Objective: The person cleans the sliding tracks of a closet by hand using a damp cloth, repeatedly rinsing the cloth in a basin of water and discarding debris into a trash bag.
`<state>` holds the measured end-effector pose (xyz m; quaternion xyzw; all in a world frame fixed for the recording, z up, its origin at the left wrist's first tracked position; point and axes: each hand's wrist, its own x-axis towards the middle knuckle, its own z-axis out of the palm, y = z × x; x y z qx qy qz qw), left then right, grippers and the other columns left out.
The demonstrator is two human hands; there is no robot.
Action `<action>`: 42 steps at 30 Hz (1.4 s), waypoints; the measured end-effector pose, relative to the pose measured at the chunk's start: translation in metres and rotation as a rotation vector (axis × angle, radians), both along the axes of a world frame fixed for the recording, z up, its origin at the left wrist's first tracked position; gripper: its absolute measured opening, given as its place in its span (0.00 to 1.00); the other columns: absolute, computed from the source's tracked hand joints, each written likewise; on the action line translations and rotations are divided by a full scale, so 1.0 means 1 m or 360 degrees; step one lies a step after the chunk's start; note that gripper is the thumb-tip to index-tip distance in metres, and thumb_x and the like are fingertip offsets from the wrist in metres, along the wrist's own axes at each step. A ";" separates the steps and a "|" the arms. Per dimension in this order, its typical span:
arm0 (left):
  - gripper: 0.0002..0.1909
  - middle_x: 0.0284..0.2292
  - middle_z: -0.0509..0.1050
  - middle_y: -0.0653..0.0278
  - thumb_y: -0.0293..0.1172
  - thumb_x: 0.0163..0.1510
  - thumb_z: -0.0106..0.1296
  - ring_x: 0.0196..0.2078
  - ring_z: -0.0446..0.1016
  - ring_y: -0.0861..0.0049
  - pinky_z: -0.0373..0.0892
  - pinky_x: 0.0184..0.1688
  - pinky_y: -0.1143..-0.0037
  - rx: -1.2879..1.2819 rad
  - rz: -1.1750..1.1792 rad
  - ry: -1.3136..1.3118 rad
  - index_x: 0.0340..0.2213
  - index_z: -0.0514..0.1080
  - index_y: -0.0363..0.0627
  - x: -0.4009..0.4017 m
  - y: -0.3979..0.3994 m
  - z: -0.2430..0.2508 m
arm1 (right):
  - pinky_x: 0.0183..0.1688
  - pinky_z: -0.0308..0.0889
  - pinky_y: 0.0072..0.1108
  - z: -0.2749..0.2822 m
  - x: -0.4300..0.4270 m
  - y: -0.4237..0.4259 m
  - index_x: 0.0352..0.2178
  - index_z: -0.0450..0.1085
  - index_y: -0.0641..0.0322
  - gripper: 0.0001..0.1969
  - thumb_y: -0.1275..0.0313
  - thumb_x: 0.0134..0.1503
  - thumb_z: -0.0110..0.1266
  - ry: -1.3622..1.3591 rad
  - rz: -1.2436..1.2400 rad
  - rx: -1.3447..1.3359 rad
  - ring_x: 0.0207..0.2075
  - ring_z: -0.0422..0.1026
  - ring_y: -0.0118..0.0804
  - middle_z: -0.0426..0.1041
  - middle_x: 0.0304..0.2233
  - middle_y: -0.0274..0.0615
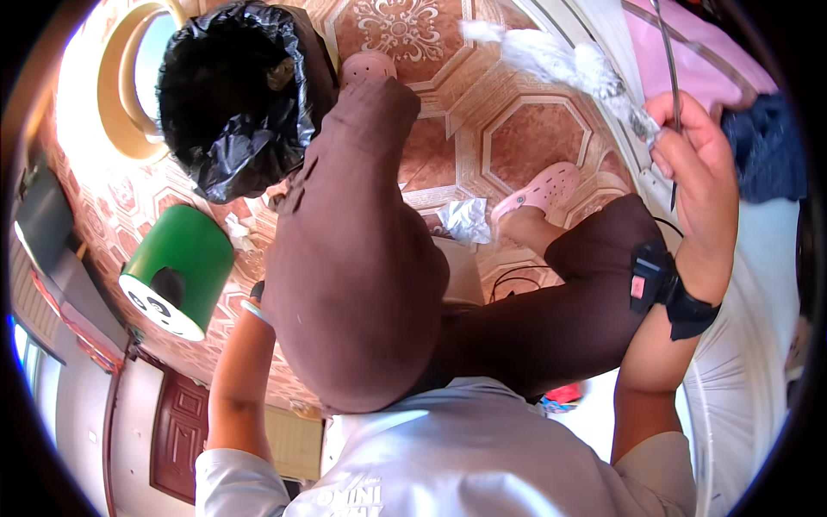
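My right hand [694, 139], raised at the upper right, pinches one end of a strip of crumpled whitish material [562, 61] that stretches out to the upper left. A thin dark metal rod [669, 58] also passes through the fingers of this hand. My left hand is hidden behind my raised leg; only the forearm with a pale bangle [256, 311] shows. Near that leg stands a bin lined with a black plastic bag [239, 155]. A crumpled piece of white paper or foil [465, 220] lies on the floor between my legs.
A green cylindrical container with a panda face [187, 265] lies left of my leg, with scraps of white tissue [240, 231] beside it. My feet wear pink clogs [549, 187]. Black cable [517, 268] lies by my leg. Pink fabric [698, 52] and dark blue cloth [765, 148] are at right.
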<state>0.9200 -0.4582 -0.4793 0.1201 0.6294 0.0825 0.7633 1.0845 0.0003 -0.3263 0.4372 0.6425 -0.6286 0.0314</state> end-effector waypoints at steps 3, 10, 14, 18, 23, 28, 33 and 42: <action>0.23 0.35 0.66 0.57 0.19 0.39 0.42 0.38 0.65 0.72 0.62 0.40 0.79 0.0245 0.0220 0.0272 0.41 0.56 0.40 -0.009 0.019 0.032 | 0.18 0.44 0.07 0.009 0.017 -0.011 0.22 0.61 0.63 0.04 0.79 0.42 0.39 0.0084 -0.0002 -0.0014 0.16 0.49 0.12 0.55 0.16 0.22; 0.18 0.30 0.70 0.61 0.13 0.42 0.34 0.33 0.69 0.80 0.64 0.36 0.82 0.0860 0.0729 0.1153 0.37 0.64 0.36 -0.027 0.020 0.160 | 0.17 0.45 0.08 0.050 0.058 -0.023 0.20 0.61 0.62 0.02 0.78 0.41 0.41 0.0115 0.0134 -0.0030 0.15 0.50 0.12 0.55 0.15 0.23; 0.17 0.29 0.70 0.62 0.13 0.42 0.34 0.30 0.69 0.81 0.64 0.33 0.83 0.1307 0.0729 0.1766 0.35 0.66 0.37 -0.019 0.017 0.229 | 0.17 0.48 0.08 0.109 0.063 -0.042 0.20 0.62 0.62 0.02 0.76 0.40 0.42 0.0236 0.0368 0.0106 0.16 0.52 0.13 0.57 0.15 0.23; 0.15 0.27 0.70 0.63 0.13 0.42 0.35 0.28 0.69 0.82 0.64 0.31 0.85 0.1401 0.0678 0.1749 0.32 0.67 0.37 0.006 0.011 0.225 | 0.18 0.49 0.07 0.156 0.083 -0.045 0.21 0.62 0.62 0.03 0.77 0.40 0.42 0.0251 0.0535 0.0378 0.16 0.54 0.14 0.58 0.15 0.24; 0.13 0.25 0.70 0.63 0.13 0.44 0.34 0.27 0.68 0.82 0.65 0.30 0.84 0.1158 0.0942 0.1461 0.30 0.67 0.35 0.015 -0.056 0.156 | 0.17 0.48 0.05 0.184 0.112 -0.030 0.23 0.61 0.60 0.02 0.76 0.43 0.42 0.0533 0.0409 0.0319 0.16 0.54 0.12 0.61 0.19 0.26; 0.12 0.23 0.70 0.64 0.16 0.43 0.36 0.25 0.68 0.82 0.66 0.28 0.83 0.0676 0.0875 0.1193 0.29 0.68 0.36 0.033 -0.073 0.112 | 0.16 0.48 0.05 0.140 0.108 -0.006 0.23 0.61 0.62 0.03 0.77 0.44 0.40 0.0626 0.0197 0.0005 0.15 0.54 0.13 0.61 0.19 0.28; 0.12 0.22 0.70 0.63 0.20 0.44 0.36 0.24 0.68 0.83 0.65 0.27 0.84 0.0201 0.0843 0.1067 0.31 0.68 0.37 0.048 -0.089 0.068 | 0.17 0.47 0.05 0.072 0.053 0.000 0.23 0.61 0.63 0.02 0.78 0.44 0.41 0.0382 0.0250 -0.0385 0.16 0.54 0.14 0.63 0.20 0.29; 0.13 0.26 0.71 0.54 0.33 0.42 0.42 0.29 0.69 0.65 0.65 0.31 0.71 -0.0955 0.0342 0.0533 0.29 0.68 0.37 0.176 -0.261 0.204 | 0.18 0.47 0.06 -0.006 0.008 -0.012 0.25 0.60 0.65 0.05 0.79 0.44 0.38 0.0145 -0.0133 -0.0733 0.17 0.52 0.15 0.63 0.21 0.36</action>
